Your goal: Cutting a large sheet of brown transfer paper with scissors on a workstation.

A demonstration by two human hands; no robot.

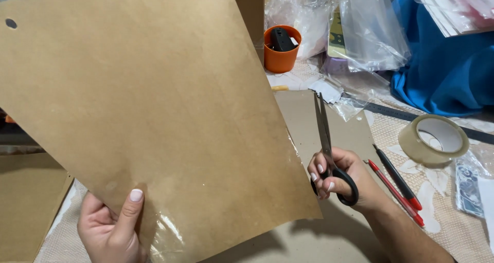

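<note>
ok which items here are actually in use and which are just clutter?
In use:
left hand holding the brown cardboard sheet
right hand holding the scissors, blades beside the sheet's edge

Lying about:
tape roll
red pen and black pen
orange cup
plastic bags
blue cloth
ruler

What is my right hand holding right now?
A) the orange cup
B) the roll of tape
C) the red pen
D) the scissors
D: the right hand grips the black handles of the scissors, blades pointing away beside the cardboard sheet.
</note>
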